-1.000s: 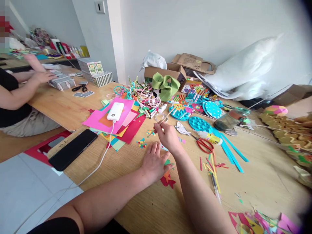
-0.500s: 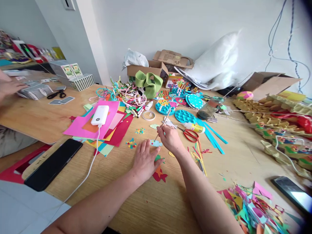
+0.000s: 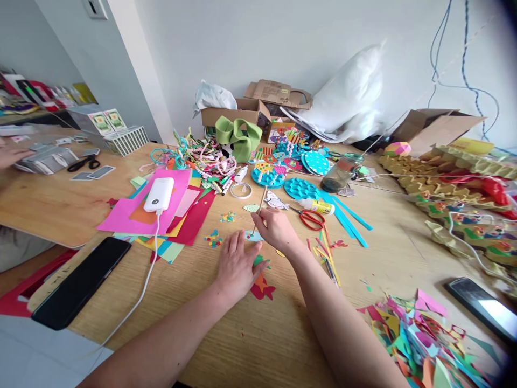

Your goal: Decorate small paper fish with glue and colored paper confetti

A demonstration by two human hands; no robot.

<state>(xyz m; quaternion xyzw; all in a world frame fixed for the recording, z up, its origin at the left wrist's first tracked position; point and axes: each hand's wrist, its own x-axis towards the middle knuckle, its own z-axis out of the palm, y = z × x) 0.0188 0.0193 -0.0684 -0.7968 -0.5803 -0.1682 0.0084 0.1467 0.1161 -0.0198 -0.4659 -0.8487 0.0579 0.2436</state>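
A co-worker's hand (image 3: pixel 8 154), far left, shows beside a gray bundle (image 3: pixel 46 160), with black scissors (image 3: pixel 86 163) and cards (image 3: pixel 100 172) near it. A black phone (image 3: pixel 81 283) lies along the left edge of the tabletop (image 3: pixel 226 339), while a corded power bank (image 3: pixel 159 194) sits on stacked colored paper (image 3: pixel 200 218). Paper dots (image 3: pixel 212 238) lie in two clusters between the stack and the worker's left hand (image 3: pixel 238 265), which rests palm down, its grip spread flat, fingertips at the left end of a blue cutout (image 3: pixel 250 236) and thumb over a green cutout (image 3: pixel 258 260). A red cutout (image 3: pixel 266 292) lies just below. The blue cutout lies on the tabletop between both hands. The right hand (image 3: pixel 278 230) has its grip pinched around a thin stick (image 3: pixel 263 198), tilted, its lower end at the blue cutout; contact is too small to tell. Rightward are red-handled scissors (image 3: pixel 312 220), glue (image 3: pixel 319 206), blue strips (image 3: pixel 345 218) and a tilted jar (image 3: pixel 339 173). Paper scraps (image 3: pixel 424 337) pile near a second phone (image 3: pixel 482 307), far right.
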